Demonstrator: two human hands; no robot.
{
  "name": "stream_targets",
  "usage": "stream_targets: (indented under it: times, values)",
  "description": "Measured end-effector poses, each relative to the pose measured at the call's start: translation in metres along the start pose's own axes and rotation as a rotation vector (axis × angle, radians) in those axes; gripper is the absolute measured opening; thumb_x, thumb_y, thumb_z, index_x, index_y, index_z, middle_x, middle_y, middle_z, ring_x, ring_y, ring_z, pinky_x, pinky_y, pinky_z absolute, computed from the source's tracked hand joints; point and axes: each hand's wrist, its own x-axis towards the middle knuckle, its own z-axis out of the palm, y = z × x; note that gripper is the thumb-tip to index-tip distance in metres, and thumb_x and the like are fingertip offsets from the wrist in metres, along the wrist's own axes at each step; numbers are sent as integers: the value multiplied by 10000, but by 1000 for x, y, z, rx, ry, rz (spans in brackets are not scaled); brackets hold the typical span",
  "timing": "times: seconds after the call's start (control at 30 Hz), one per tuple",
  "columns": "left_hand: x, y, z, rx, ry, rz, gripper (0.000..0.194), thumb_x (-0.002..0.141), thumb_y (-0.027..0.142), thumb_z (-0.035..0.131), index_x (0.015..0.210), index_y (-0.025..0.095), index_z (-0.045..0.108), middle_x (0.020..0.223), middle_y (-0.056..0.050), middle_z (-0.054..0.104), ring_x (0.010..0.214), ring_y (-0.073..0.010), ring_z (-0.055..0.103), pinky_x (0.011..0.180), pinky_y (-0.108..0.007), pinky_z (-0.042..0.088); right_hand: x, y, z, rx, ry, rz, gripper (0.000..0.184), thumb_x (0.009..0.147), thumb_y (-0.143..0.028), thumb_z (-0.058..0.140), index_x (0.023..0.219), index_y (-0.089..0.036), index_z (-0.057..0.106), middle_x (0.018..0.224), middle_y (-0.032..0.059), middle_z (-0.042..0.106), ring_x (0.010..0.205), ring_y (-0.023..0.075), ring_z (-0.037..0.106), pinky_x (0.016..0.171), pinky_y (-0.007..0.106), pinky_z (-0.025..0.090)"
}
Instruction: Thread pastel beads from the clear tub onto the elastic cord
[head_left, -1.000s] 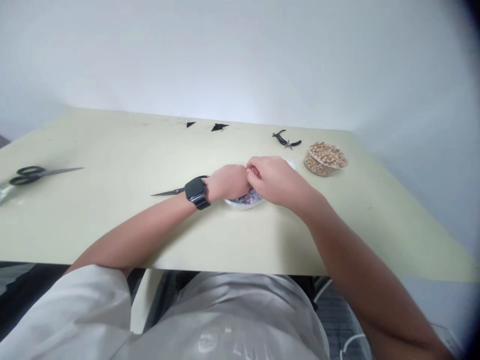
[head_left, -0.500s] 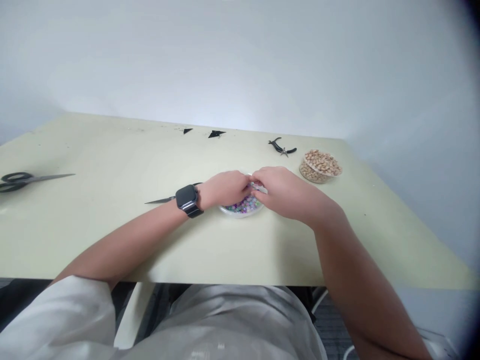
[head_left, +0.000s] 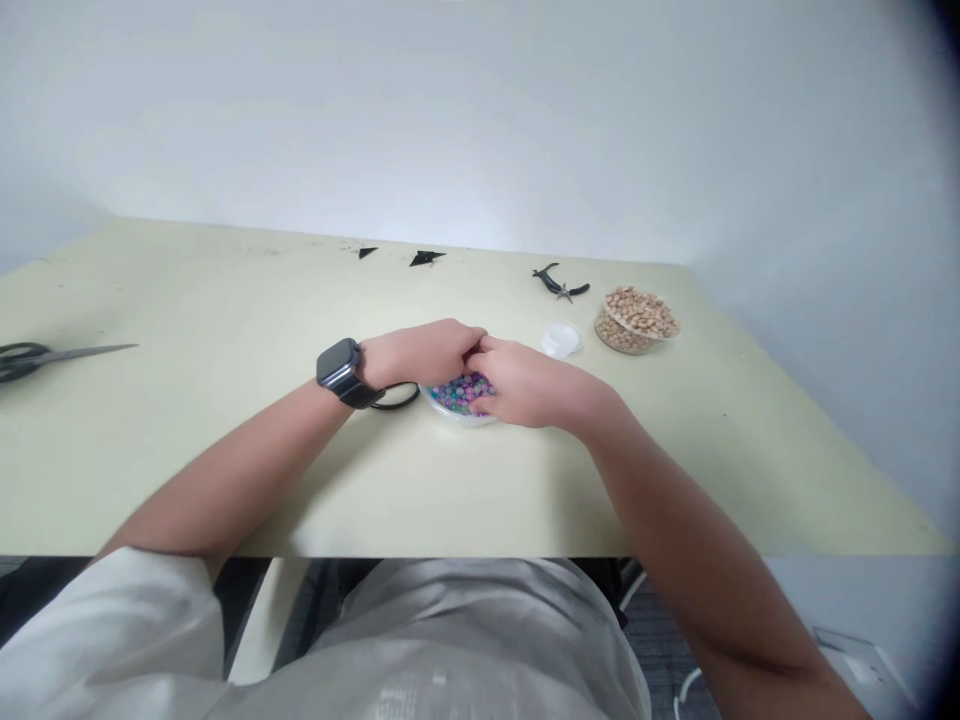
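Note:
A round white bowl (head_left: 452,416) of mixed purple, teal and pink beads (head_left: 454,393) sits on the table below my hands. My left hand (head_left: 435,348), with a black watch on its wrist, bends over the far left side of the bowl, its fingers closed. Its fingertips meet those of my right hand (head_left: 521,382) above the beads. My right hand's fingers are curled together, its thumb low by the beads. Whatever they pinch is too small or hidden. A black scissors handle (head_left: 397,398) shows beneath my left wrist.
Right of the bowl lies a small translucent white lid or dish (head_left: 560,341). Black-handled pliers (head_left: 559,284) and a clear tub of tan pellet-like pieces (head_left: 639,318) are farther back. Larger scissors (head_left: 56,356) lie at far left. Black scraps (head_left: 427,258) sit near the wall.
Both hands have shifted left over the bowl, uncovering the white lid or dish on its right. My right hand's thumb is lower over the beads. The view has shifted slightly.

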Motion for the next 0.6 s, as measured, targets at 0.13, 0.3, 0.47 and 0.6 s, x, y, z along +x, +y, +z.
stream_targets:
  times: [0.13,0.3,0.47,0.6]
  values:
    - [1,2,3,22,31,0,253,887,139,461,1052,180,649,1001,-70,741,770,-184,637,631,-280,400,1,1,-2,-2,-15,23,350,889,-293,668,1195,-125,698,1310,169,655,1119,271,660,919,318,520]
    - [2,8,14,120,89,-27,173,904,144,492,1036,154,602,935,-100,719,720,-197,618,602,-301,362,6,-1,-7,-20,-107,55,300,887,-340,676,1101,-132,705,1130,135,724,910,225,663,727,296,494]
    - [2,9,20,142,109,-26,155,914,152,491,1038,149,585,899,-99,704,713,-207,615,598,-303,366,8,0,-7,-18,-115,52,249,890,-337,660,1028,-133,695,1036,119,731,805,191,630,680,294,465]
    - [3,10,21,163,123,-36,166,908,148,489,1049,144,576,892,-101,702,714,-214,620,598,-313,366,7,0,-6,3,-113,64,244,893,-350,659,1020,-146,696,1036,115,731,813,193,634,684,295,467]
